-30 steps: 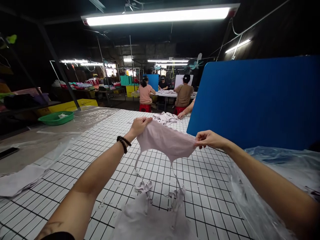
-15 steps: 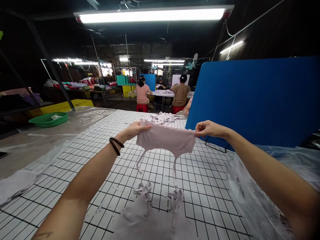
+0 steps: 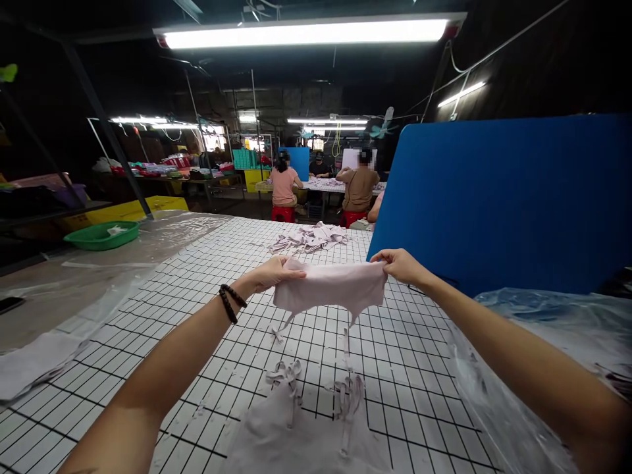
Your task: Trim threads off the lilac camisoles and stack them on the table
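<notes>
Between my hands a pale pink strappy camisole top [image 3: 330,286] is stretched out above the table, its thin straps hanging down toward me. My left hand [image 3: 276,273] pinches one corner of its upper edge, thumb on top. The other upper corner is gripped by the fingertips of my right hand [image 3: 399,264]. Nearer to me, more tops of the same colour [image 3: 301,434] lie flat, with their straps bunched at the far end. Beyond my hands rests a loose heap of pale pink garments [image 3: 313,237].
A black-lined white grid covers the table [image 3: 197,329]. A tall blue board [image 3: 503,204] stands at the right, with clear plastic sheeting [image 3: 494,368] below it. At left are a green basin [image 3: 101,236] and folded fabric [image 3: 39,362]. Several people sit at a farther table.
Both hands have lowered the camisole toward the table, and its straps now touch or nearly touch the surface. My right hand has turned slightly. The view has shifted a little.
</notes>
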Motion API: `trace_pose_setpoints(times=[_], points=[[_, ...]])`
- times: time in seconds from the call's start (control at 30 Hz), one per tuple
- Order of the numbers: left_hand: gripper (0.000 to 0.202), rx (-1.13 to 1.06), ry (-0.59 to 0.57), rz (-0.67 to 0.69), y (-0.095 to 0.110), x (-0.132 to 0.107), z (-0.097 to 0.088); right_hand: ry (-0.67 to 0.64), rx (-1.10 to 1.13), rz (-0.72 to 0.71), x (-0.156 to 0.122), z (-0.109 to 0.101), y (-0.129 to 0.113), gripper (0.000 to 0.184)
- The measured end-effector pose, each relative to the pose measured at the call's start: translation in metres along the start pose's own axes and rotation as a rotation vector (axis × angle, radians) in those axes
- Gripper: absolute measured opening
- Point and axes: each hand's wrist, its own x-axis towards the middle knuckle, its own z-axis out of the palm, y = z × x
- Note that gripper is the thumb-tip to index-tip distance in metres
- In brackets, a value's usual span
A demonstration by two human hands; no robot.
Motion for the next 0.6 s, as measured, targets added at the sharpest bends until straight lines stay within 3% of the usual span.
trace_pose_setpoints(times=[0.13, 0.37, 0.47, 0.6], points=[[0.041, -0.078, 0.043, -0.010, -0.007, 0.004, -0.008, 0.071, -0.051, 0.033, 0.004, -0.009, 0.003, 0.024], [0.044, 0.041, 0.326, 0.090, -0.005, 0.038, -0.005, 0.218, -0.280, 0.174, 0.005, -0.022, -0.005, 0.013], [0.045, 0.064, 0.364, 0.114, -0.006, 0.038, 0.002, 0.295, -0.268, 0.119, -0.017, -0.021, -0.010, 0.012], [0.036, 0.101, 0.280, 0.097, -0.031, 0.003, 0.012, 0.184, -0.059, 0.175, -0.079, 0.004, -0.010, 0.011]])
